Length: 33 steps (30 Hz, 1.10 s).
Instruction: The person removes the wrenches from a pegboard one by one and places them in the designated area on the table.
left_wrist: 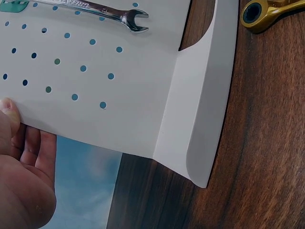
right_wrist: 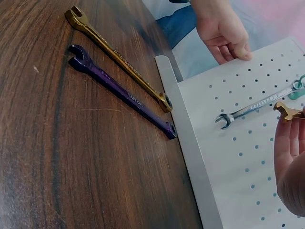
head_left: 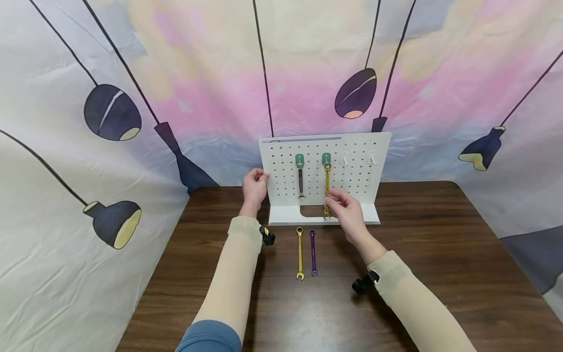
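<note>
A white pegboard stands upright on its base. My left hand pinches its left edge, thumb in front and fingers behind, as the left wrist view shows. At the second green hook a gold combination wrench hangs upright by its ring end. My right hand holds that wrench by its lower part, near the open end. From the first green hook hangs a silver wrench, which neither hand touches. In the right wrist view the held wrench's open end shows above the fingers; the rest is cut off.
Another gold wrench and a purple wrench lie side by side on the dark wooden table, in front of the board. Two clear hooks sit on the board's right half. A printed cloth hangs behind.
</note>
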Motion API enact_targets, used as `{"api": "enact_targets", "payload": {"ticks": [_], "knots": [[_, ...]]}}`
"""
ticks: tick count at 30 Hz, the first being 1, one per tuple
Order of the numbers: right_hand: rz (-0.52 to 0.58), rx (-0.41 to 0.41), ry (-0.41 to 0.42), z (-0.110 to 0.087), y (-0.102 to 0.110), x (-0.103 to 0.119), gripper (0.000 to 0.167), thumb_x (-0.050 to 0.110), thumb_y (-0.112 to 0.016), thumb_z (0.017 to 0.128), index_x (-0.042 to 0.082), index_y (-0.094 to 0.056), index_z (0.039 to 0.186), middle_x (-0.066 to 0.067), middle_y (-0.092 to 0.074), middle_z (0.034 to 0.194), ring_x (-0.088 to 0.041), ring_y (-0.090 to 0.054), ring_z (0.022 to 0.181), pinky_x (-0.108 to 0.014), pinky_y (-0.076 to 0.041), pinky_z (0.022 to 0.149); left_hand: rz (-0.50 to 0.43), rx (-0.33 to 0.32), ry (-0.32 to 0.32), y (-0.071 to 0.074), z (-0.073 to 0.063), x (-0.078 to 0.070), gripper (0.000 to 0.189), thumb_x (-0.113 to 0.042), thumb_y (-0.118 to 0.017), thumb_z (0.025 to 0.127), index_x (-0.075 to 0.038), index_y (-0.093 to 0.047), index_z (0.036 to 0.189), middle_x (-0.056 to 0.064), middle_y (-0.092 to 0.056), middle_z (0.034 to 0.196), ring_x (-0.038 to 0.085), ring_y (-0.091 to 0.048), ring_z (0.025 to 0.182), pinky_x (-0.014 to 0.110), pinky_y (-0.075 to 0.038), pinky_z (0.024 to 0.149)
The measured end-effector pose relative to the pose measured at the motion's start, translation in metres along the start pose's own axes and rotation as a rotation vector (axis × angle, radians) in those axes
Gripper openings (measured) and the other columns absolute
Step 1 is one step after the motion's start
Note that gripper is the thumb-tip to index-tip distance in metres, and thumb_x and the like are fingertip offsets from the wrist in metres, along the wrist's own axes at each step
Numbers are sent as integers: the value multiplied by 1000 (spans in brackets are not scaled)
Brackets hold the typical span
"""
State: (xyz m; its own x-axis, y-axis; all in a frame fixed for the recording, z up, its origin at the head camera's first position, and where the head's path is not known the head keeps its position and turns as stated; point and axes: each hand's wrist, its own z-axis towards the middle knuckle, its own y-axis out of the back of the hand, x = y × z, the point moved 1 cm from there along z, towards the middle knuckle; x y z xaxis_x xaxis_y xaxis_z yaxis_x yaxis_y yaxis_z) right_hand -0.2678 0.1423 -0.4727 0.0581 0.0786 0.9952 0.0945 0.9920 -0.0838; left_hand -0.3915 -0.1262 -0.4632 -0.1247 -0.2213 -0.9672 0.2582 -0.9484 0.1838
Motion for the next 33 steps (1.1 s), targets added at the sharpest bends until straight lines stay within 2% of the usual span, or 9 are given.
{"api": "enact_targets", "payload": {"ticks": [7,21,33], "knots": [[-38,-7,-20,-2,4,3,43,13,-67,107,-3,-60,146,-9,-66,124,-7,-66,97,-22,-58,85,-2,3,0,0,0,0,16,-16,-71,106,-6,-66,94,3,-57,87,23,-55,85,36,-44,75],[11,4,-48,-9,-1,17,40,8,-66,106,-6,-59,143,-8,-65,119,-9,-66,93,-25,-60,82,2,-3,-2,0,0,2,16,-17,-71,106,-6,-66,95,3,-59,88,23,-56,87,35,-45,77],[16,16,-45,-10,0,21,40,11,-65,107,-7,-59,143,-12,-66,119,-8,-67,92,-24,-59,84,1,18,26,0,1,1,15,-19,-69,107,-6,-68,101,7,-63,100,25,-60,96,38,-48,81]]}}
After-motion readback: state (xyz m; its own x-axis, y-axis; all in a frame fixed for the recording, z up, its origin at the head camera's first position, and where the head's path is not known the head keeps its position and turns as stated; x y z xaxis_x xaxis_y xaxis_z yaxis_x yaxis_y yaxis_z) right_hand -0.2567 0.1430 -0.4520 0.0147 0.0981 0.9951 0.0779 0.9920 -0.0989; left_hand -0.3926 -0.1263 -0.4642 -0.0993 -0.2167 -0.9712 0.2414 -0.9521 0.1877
